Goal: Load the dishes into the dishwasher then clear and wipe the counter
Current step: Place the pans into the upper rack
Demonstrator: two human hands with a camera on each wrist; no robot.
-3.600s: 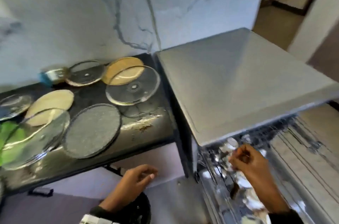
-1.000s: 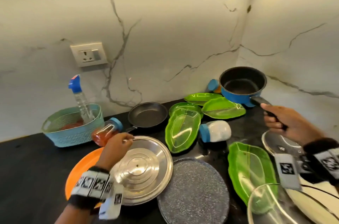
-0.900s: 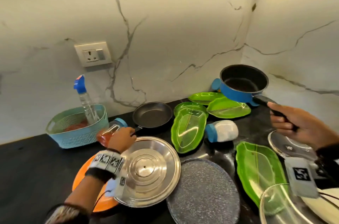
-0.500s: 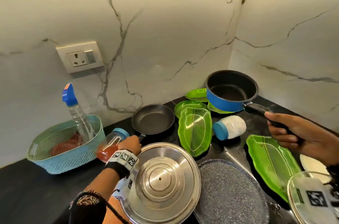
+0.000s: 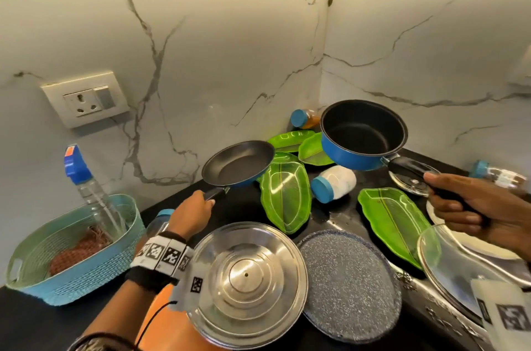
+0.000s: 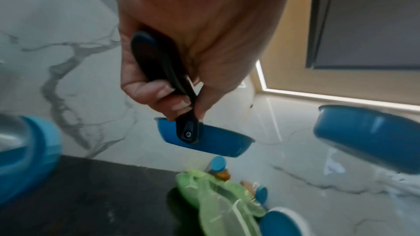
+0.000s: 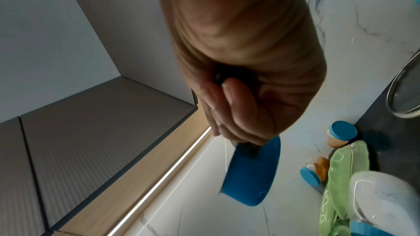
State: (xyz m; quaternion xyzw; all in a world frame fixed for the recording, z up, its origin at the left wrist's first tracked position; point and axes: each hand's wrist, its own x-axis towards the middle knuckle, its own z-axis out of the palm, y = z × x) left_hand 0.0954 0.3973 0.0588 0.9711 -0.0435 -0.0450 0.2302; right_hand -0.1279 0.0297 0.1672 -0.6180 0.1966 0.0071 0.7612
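My left hand (image 5: 192, 214) grips the black handle of a small blue frying pan (image 5: 238, 164) and holds it lifted above the black counter (image 5: 23, 325); in the left wrist view the fingers (image 6: 156, 94) wrap that handle under the frying pan (image 6: 204, 139). My right hand (image 5: 471, 207) grips the handle of a deeper blue saucepan (image 5: 362, 135), held up over the green leaf-shaped plates (image 5: 286, 195). The right wrist view shows the curled fingers (image 7: 229, 107) and the saucepan (image 7: 252, 173) beyond them. A steel lid (image 5: 247, 284) lies on an orange plate near my left wrist.
A speckled grey round plate (image 5: 349, 284), glass lids (image 5: 448, 258) and a white jar (image 5: 333, 184) with a blue cap crowd the counter. A teal basket (image 5: 71, 253) with a bottle stands at the left. Marble walls meet in the corner behind.
My left hand took the frying pan's handle and lifted the pan off the counter. The right hand has raised the saucepan slightly. Earlier, I turned from the dishwasher to this counter.
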